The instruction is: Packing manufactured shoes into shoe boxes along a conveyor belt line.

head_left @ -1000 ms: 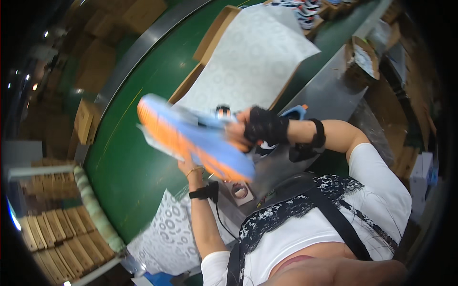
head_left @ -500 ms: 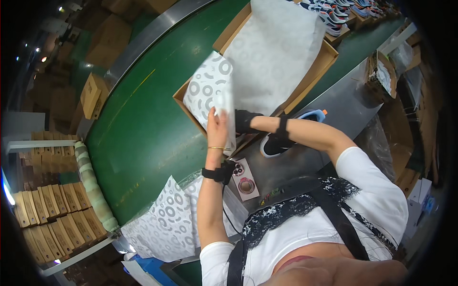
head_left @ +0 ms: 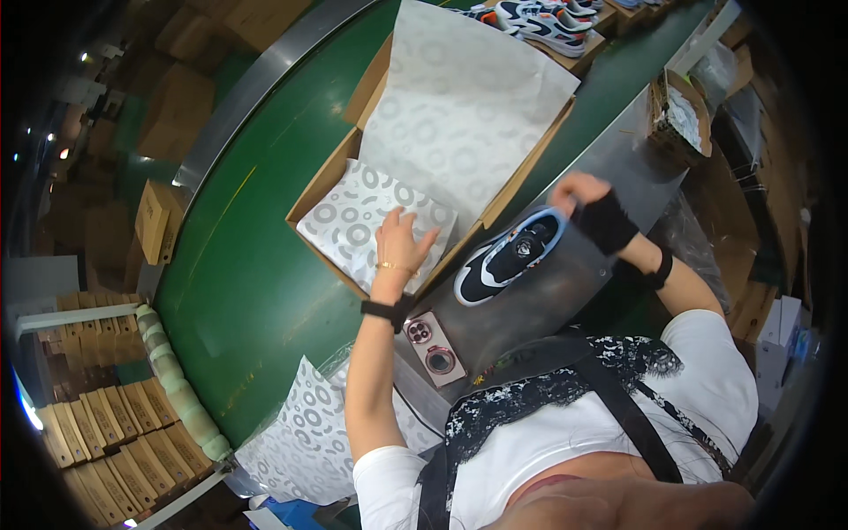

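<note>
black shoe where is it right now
In the head view the black shoe lies on the grey table right of centre, just outside the open box, with the right hand at its heel end.

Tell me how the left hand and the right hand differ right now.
The left hand is bare, with a bracelet, pressing flat on the patterned tissue paper inside the cardboard box. The right hand wears a black wrist wrap and grips the black shoe by its heel on the metal table.

green belt [head_left: 256, 265] | open cardboard box [head_left: 322, 181] (paper-lined) | metal ledge [head_left: 565, 283]: shoe [head_left: 508, 256], phone [head_left: 430, 347]
</note>
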Demonstrator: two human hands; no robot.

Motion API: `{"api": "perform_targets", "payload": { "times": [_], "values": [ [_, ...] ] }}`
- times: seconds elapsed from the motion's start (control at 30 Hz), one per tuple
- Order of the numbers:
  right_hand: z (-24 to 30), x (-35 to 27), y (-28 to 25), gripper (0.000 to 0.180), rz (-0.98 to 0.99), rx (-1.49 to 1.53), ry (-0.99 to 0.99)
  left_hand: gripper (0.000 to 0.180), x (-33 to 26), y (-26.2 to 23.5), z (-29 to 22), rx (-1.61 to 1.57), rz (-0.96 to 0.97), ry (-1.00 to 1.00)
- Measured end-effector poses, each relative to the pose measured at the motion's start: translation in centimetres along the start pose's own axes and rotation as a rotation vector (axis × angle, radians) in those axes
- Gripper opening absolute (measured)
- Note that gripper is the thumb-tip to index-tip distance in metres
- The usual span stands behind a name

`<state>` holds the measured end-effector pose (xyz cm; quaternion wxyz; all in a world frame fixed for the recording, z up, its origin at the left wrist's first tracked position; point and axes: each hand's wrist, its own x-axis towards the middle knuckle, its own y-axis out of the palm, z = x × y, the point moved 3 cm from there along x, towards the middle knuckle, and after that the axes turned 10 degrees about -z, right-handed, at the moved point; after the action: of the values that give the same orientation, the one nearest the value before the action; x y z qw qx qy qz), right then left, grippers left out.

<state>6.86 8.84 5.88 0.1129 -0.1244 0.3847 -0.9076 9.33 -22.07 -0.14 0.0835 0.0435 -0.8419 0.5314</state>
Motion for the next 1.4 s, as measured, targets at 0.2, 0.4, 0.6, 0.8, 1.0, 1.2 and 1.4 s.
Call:
{"api": "perform_targets", "payload": {
  "times": [0.2, 0.4, 0.6, 0.8, 1.0, 1.2, 1.4],
  "values": [
    [-3.3, -4.4, 5.5, 0.022, 0.020, -0.434, -0.527, 0.073, -6.8, -0.1, -7.7, -0.391, 0.165, 0.159],
    [9.8, 0.0, 1.1, 0.016, 0.143, -0.155, -0.869, 0.081, -9.5, -0.3, -7.4, -0.609, 0.188, -0.048],
    [18.1, 3.5, -3.0, 0.032, 0.157, 0.281, -0.909, 0.059, -10.4, -4.6, -8.5, -0.952, 0.157, -0.368],
    [16.8, 5.3, -6.7, 0.028, -0.184, 0.471, -0.709, 0.058, -10.4, -6.7, -8.4, -1.076, -0.017, -0.338],
    [9.9, 4.5, -2.7, 0.017, -0.117, 0.426, -0.534, 0.059, -8.4, -1.5, -2.1, -1.303, -0.107, -0.641],
    [-2.0, 1.7, 4.7, 0.039, 0.431, 0.427, 0.007, 0.051, 3.3, 3.9, -1.5, -1.720, 0.080, -1.158],
    [0.0, 5.7, 10.8, 0.065, 0.308, 0.821, 0.432, 0.066, 3.7, 7.5, 1.8, -1.461, 0.479, -1.227]
  ]
}}
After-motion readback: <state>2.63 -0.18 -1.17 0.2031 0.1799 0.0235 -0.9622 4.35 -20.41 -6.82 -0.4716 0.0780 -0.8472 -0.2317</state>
